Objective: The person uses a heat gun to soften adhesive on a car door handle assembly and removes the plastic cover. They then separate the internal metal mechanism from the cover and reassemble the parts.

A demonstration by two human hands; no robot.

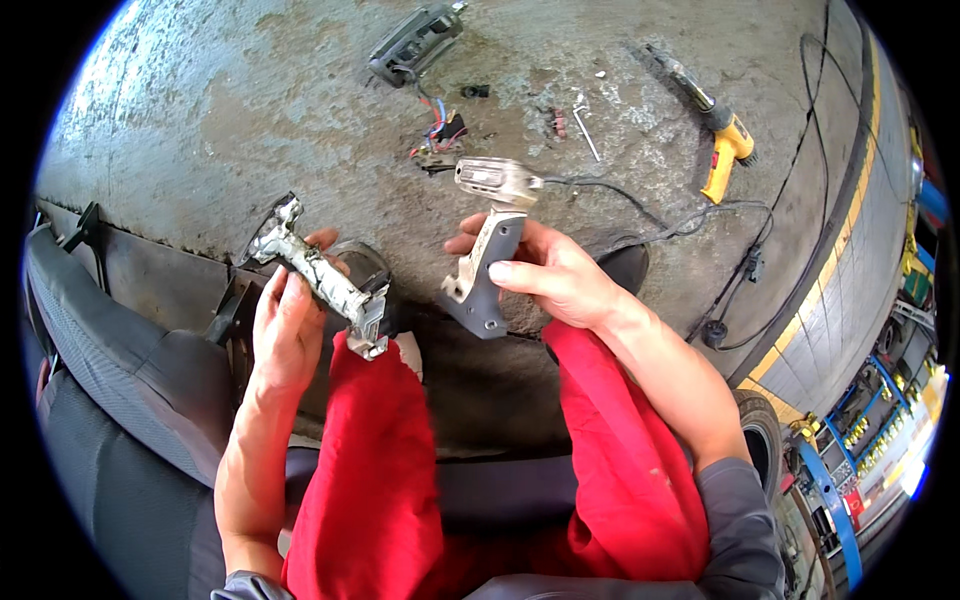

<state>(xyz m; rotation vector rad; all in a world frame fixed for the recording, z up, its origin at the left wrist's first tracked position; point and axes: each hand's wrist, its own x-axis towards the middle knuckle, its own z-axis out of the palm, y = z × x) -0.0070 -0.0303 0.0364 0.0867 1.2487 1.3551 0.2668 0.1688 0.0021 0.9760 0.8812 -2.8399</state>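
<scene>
My left hand (pixel 288 320) holds a battered, silvery-white tool piece (pixel 325 272) at a slant, with a flared upper end and an angular lower end. My right hand (pixel 545 270) grips a beige and dark-grey power-tool casing (pixel 480 295) upright by its handle, thumb across the front. The two pieces are apart, over my red-trousered knees. Beyond them on the stained concrete lie a dark tool part (pixel 410 45), a small cluster of coloured wires (pixel 435 130) and a metal wrench (pixel 585 130).
A yellow heat gun (pixel 728 150) lies at the upper right beside black cables (pixel 760 250). A grey seat (pixel 130 380) fills the left side. At the right are a tyre (pixel 760 430), a yellow floor line (pixel 790 350) and blue racks (pixel 870 410).
</scene>
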